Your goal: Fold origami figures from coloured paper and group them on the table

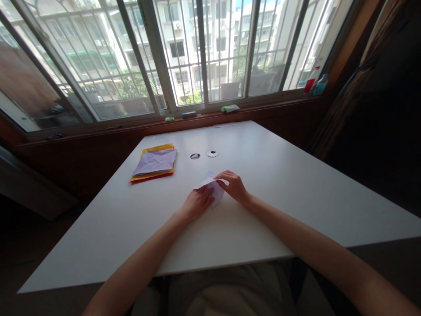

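Note:
A small piece of pale folded paper [215, 193] lies on the white table [263, 210] near its middle. My left hand [197, 202] presses flat on the paper's left part. My right hand [234, 184] pinches the paper's upper edge between fingers and thumb, lifting a flap. Both forearms reach in from the bottom of the view. Most of the paper is hidden under my hands.
A stack of coloured paper sheets [154, 163], lilac on top of yellow and red, lies at the table's far left. Two round cable holes [204, 155] sit beyond my hands. Small items line the window sill [197, 115]; bottles [315, 83] stand at its right end.

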`<action>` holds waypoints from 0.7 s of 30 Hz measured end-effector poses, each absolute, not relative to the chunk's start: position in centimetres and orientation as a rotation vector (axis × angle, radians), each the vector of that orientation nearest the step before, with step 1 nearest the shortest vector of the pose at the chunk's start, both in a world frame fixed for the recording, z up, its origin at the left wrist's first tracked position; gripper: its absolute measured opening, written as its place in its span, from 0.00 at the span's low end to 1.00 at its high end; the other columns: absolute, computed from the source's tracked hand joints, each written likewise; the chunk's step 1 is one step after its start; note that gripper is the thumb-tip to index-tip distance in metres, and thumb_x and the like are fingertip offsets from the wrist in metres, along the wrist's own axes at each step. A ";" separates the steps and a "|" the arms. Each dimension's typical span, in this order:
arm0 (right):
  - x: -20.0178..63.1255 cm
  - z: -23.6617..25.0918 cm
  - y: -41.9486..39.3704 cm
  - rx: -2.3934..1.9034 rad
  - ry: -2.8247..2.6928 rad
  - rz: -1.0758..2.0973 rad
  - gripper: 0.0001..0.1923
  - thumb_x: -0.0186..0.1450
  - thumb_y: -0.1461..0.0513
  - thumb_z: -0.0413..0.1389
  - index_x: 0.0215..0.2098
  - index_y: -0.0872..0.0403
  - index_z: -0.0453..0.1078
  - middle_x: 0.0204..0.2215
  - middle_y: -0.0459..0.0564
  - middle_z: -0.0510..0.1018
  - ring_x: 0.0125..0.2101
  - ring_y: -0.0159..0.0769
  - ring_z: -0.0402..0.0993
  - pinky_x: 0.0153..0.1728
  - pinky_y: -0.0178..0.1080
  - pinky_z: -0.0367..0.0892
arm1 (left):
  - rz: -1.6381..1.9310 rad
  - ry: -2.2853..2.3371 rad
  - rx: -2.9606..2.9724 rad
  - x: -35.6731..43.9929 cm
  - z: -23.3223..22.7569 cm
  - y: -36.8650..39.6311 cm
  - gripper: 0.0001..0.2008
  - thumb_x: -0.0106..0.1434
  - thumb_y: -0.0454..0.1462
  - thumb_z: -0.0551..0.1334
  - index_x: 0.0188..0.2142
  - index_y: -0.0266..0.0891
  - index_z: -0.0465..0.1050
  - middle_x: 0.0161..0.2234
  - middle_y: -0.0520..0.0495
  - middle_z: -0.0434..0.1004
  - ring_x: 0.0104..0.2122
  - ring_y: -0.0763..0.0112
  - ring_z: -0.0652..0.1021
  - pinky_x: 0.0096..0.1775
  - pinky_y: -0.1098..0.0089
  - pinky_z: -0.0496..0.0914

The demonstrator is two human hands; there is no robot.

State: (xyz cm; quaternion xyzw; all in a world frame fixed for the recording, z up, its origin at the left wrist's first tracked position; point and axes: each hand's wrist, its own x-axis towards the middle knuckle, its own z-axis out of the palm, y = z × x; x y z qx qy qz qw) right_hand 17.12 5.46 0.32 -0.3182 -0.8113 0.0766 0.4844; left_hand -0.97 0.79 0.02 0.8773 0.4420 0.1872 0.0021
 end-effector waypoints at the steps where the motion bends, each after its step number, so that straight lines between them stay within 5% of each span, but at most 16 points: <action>1: 17.1 0.3 5.5 -0.777 -1.976 0.187 0.06 0.58 0.67 0.52 0.31 0.52 0.71 0.29 0.48 0.76 0.33 0.34 0.69 0.36 0.38 0.66 | 0.583 1.389 2.750 -0.9 0.1 0.8 0.17 0.62 0.41 0.50 0.48 0.39 0.63 0.49 0.42 0.65 0.49 0.61 0.66 0.49 0.61 0.63; 10: 17.0 0.8 5.0 -0.702 -1.988 0.210 0.15 0.54 0.70 0.51 0.39 0.53 0.67 0.35 0.49 0.74 0.37 0.35 0.68 0.39 0.40 0.65 | 0.635 1.538 2.737 -1.3 0.1 1.2 0.15 0.62 0.41 0.50 0.45 0.38 0.65 0.47 0.44 0.69 0.45 0.63 0.69 0.47 0.62 0.64; 17: 17.2 0.5 5.3 -0.664 -2.069 0.196 0.20 0.49 0.78 0.43 0.25 0.52 0.70 0.39 0.48 0.71 0.40 0.34 0.66 0.39 0.39 0.66 | 0.611 1.674 2.715 -1.8 0.1 1.7 0.15 0.60 0.40 0.52 0.46 0.39 0.65 0.43 0.45 0.71 0.45 0.61 0.68 0.45 0.63 0.65; 21: 17.4 0.3 5.7 -0.696 -2.214 0.100 0.25 0.48 0.80 0.41 0.29 0.51 0.72 0.43 0.47 0.70 0.43 0.35 0.63 0.40 0.39 0.66 | 0.624 1.648 2.745 -1.9 0.2 1.6 0.17 0.61 0.39 0.51 0.48 0.41 0.64 0.45 0.47 0.71 0.46 0.62 0.68 0.45 0.62 0.65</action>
